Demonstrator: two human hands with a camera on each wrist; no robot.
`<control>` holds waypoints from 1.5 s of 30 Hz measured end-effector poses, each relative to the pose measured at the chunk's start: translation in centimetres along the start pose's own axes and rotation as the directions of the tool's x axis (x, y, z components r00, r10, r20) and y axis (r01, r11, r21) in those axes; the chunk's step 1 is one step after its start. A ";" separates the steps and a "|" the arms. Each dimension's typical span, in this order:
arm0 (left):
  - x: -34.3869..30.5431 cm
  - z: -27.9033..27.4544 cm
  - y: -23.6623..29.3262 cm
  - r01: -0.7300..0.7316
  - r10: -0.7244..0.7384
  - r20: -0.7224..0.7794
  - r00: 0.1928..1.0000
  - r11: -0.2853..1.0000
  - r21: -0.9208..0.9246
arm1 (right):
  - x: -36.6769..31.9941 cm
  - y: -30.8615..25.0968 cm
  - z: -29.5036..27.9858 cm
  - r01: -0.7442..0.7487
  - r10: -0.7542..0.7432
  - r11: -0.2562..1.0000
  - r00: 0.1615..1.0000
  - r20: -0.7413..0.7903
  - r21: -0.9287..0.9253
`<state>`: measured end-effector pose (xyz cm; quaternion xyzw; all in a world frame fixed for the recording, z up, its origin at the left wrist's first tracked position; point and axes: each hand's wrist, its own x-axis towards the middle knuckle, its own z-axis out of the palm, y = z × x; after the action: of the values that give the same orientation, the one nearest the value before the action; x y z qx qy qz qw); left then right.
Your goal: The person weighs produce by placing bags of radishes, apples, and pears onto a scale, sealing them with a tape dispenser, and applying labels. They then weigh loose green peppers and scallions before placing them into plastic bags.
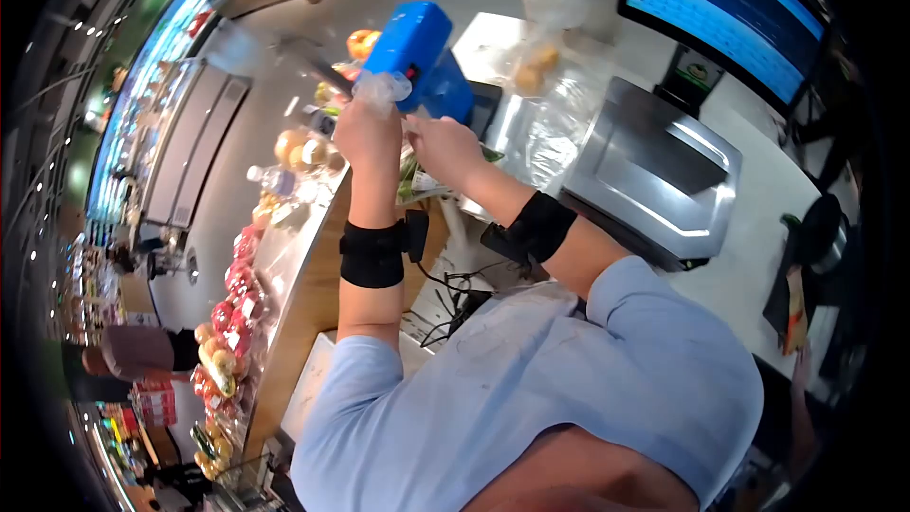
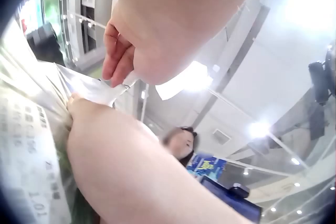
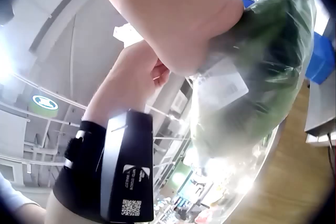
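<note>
- Green leafy contents show through the clear plastic bag [image 3: 262,71]; white label [image 3: 223,85] on its side, "1.01" readable on it in the left wrist view.
- Bag position: below and between the two hands, near the blue box [image 1: 408,43]. Whether its base touches the bench [image 1: 777,194]: cannot tell.
- Left hand [image 1: 368,137]: fingers curled, clamped on thin plastic at the bag's upper end; a whitish bunch of plastic [image 1: 382,90] sits at its far side.
- Right hand [image 1: 445,147]: just beside the left, fingers together, pinching the bag's plastic; fingertips partly hidden. Plastic is stretched between both hands.
- Black bands [image 1: 372,254] on both forearms near the wrists, each carrying a small dark device [image 1: 415,235].
- Right part of the bench: metal scale [image 1: 654,171], with the lit monitor [image 1: 730,14] beyond it.
- Near the scale: crumpled clear plastic [image 1: 550,137] and a bag of yellowish produce [image 1: 536,71].
- Left side: a clear bottle [image 1: 273,179] and a row of red and yellowish wrapped produce [image 1: 237,299].
</note>
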<state>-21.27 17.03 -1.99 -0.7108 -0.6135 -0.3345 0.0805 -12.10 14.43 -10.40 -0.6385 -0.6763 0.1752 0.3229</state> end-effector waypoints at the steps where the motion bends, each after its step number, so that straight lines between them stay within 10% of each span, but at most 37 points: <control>1: 0.0 0.9 0.5 -0.047 0.056 0.099 0.994 0.995 -0.089 | -0.3 1.2 -1.2 0.039 -0.036 0.998 0.998 -0.058 0.050; 3: 0.8 3.3 1.5 -0.431 0.455 0.166 0.875 0.888 -0.161 | 0.2 4.4 -4.7 0.082 -0.069 0.987 0.993 0.095 -0.138; 5: 0.5 4.0 3.6 -0.124 0.382 0.343 0.858 0.803 -0.583 | 1.0 9.1 -7.1 -0.227 0.219 0.965 0.973 0.070 0.133; 6: 0.6 4.9 3.8 -0.061 0.435 0.371 0.820 0.712 -0.700 | 2.4 12.9 -7.0 -0.127 0.118 0.979 0.991 -0.065 -0.161; 19: 4.9 28.2 11.6 -0.004 0.148 0.654 0.742 0.976 -0.216 | 6.2 26.3 -17.3 -0.529 0.497 0.842 0.836 -0.234 -0.102; 22: 5.3 32.7 13.9 -0.128 0.253 0.451 0.856 0.949 -0.289 | 5.6 24.3 -18.1 -0.586 0.569 0.810 0.784 -0.248 0.005; 27: 7.0 46.2 13.1 -0.206 0.439 0.426 0.791 0.847 -0.490 | 6.1 21.3 -18.7 -0.633 0.618 0.774 0.749 -0.241 0.016; 29: 7.2 51.9 10.8 0.326 0.335 0.461 0.821 0.387 -0.862 | 6.0 18.4 -20.0 -0.526 0.526 0.848 0.819 -0.228 0.067; 31: 6.4 52.5 8.9 0.636 0.312 0.565 0.764 -0.215 -0.741 | 3.7 16.7 -19.7 -0.292 0.268 0.956 0.827 -0.495 0.030; 32: 6.0 46.0 10.1 0.611 0.157 0.594 0.789 -0.096 -0.786 | 2.5 16.0 -19.3 -0.058 -0.022 0.994 0.701 -0.713 -0.088; 33: 5.8 38.3 11.7 0.608 -0.003 0.608 0.794 0.034 -0.794 | 0.8 15.8 -19.0 -0.062 -0.007 0.996 0.696 -0.718 -0.069; 36: 5.1 33.5 11.0 0.588 -0.011 0.589 0.808 -0.032 -0.808 | -4.1 18.2 -18.1 0.010 0.101 0.987 0.730 -0.676 0.158; 38: 4.8 28.7 11.7 0.610 -0.022 0.615 0.788 -0.106 -0.786 | -6.2 21.2 -14.8 -0.193 0.469 0.762 0.822 -0.322 0.618; 43: 4.0 19.0 14.8 0.648 0.094 0.642 0.761 -0.158 -0.745 | -7.8 18.4 -14.0 -0.277 0.454 0.825 0.844 -0.285 0.494; 45: 2.6 15.6 16.5 0.674 0.192 0.649 0.736 -0.126 -0.728 | -8.4 18.0 -14.6 -0.096 0.198 0.956 0.909 -0.367 0.277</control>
<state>-0.07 23.48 -7.47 -0.4517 -0.2896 -0.4432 -0.7181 10.87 5.90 -13.24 -0.6636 -0.5200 0.1531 0.5156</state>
